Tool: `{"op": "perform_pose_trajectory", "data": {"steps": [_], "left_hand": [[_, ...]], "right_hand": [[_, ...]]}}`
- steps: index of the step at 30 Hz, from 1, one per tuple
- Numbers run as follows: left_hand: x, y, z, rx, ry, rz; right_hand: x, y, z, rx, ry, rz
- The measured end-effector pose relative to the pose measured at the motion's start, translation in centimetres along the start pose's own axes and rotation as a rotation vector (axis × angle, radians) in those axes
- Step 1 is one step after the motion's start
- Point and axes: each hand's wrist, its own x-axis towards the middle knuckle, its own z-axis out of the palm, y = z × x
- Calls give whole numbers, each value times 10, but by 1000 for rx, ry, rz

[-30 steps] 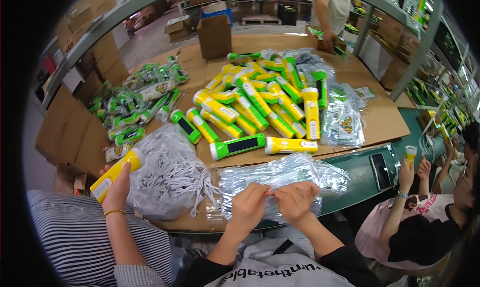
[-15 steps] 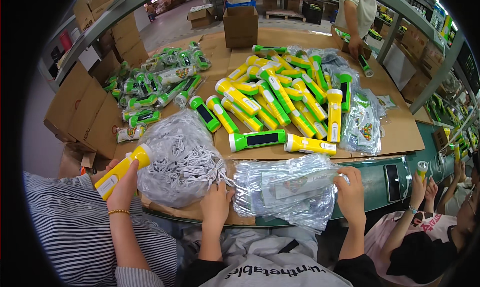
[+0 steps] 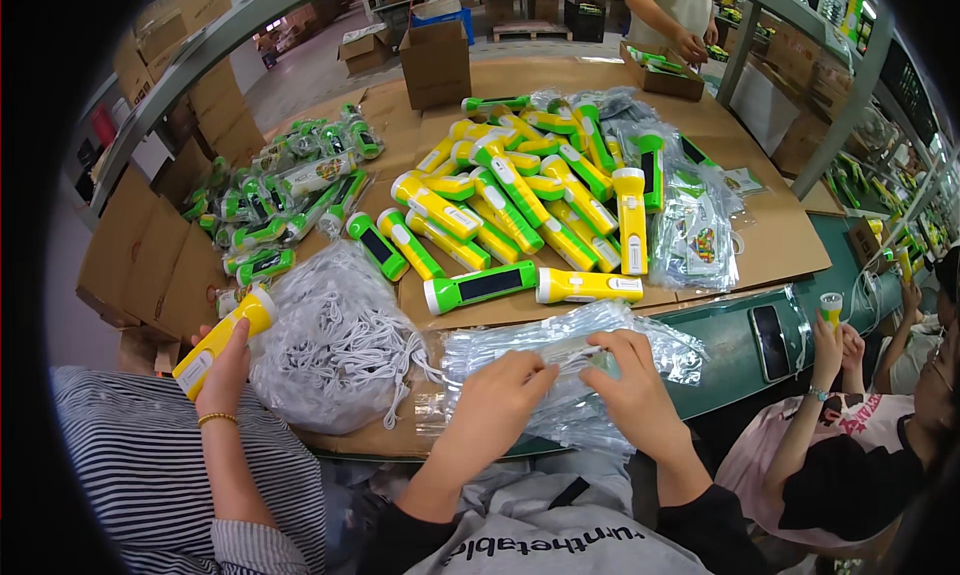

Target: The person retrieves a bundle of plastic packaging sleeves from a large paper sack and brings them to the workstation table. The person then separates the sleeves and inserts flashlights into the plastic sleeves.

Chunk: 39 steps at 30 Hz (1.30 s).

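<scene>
Though shiny, bags (image 3: 562, 417) half-hidden beneath hands (image 3: 494, 403) (image 3: 640, 395)

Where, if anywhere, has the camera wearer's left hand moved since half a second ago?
Yes, rightward: the left hand was beside the bag of white cords and is now over the clear plastic sleeves.

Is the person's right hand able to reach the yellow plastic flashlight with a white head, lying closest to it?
Probably yes: the yellow plastic flashlight lies just beyond the right hand, with only flat, clear plastic bags in between. Whether that hand is free isn't clear.
</scene>
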Motion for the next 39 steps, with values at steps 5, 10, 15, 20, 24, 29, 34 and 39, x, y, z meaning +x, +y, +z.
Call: {"op": "perform_pose_trajectory", "data": {"steps": [5, 10, 15, 20, 24, 29, 34, 39], "left_hand": [[12, -32, 18, 193, -387, 195], [63, -99, 18, 266, -14, -46], [77, -142, 53, 605, -162, 147], [71, -112, 11, 364, -8, 16], [41, -64, -39, 177, 491, 159], [-1, -56, 17, -713, 260, -235], [16, -39, 59, -991, -204, -407], [23, -23, 44, -1502, -101, -541]], "right_hand": [[-24, 21, -3, -22, 20, 146], [-41, 31, -9, -34, 100, 263], [-36, 25, -1, 17, 127, 226], [-51, 34, -5, -10, 83, 242], [-44, 29, -2, 22, 99, 231], [-20, 26, 11, 91, 137, 168], [-25, 24, 18, 99, 148, 157], [-30, 24, 8, 95, 108, 156]]}}
